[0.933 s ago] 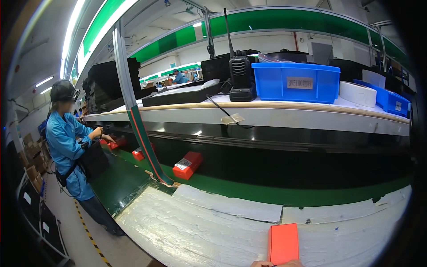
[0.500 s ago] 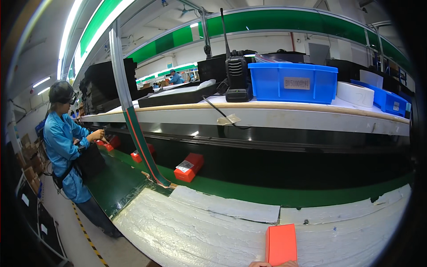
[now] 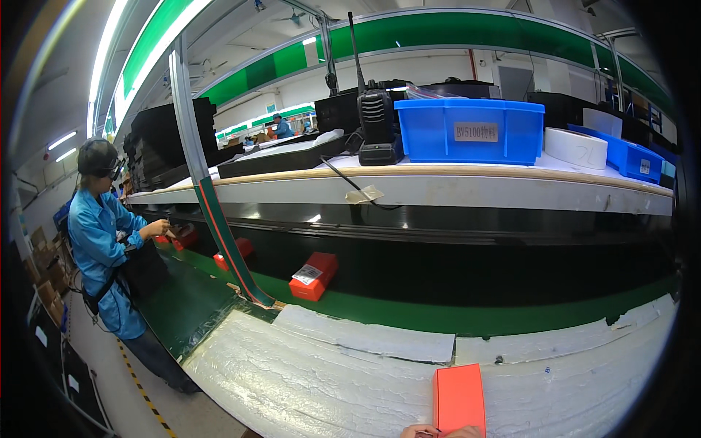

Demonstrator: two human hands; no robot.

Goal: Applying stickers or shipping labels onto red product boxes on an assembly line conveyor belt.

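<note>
Head view. My hand (image 3: 442, 431) shows only as fingertips at the lower edge, touching the near end of the orange box (image 3: 458, 398); which hand it is, and whether its fingers are spread or pinched, I cannot tell. The orange box lies flat on the white foam mat (image 3: 307, 379), well to the near side of the green conveyor belt (image 3: 438, 317). Left of the orange box the mat is bare as far as its torn edge; right of it, bare mat runs on. Beyond the orange box, a second orange carton (image 3: 314, 276) rides the belt. Far left of the orange box, a co-worker in a blue coat (image 3: 98, 248) stands at the belt.
</note>
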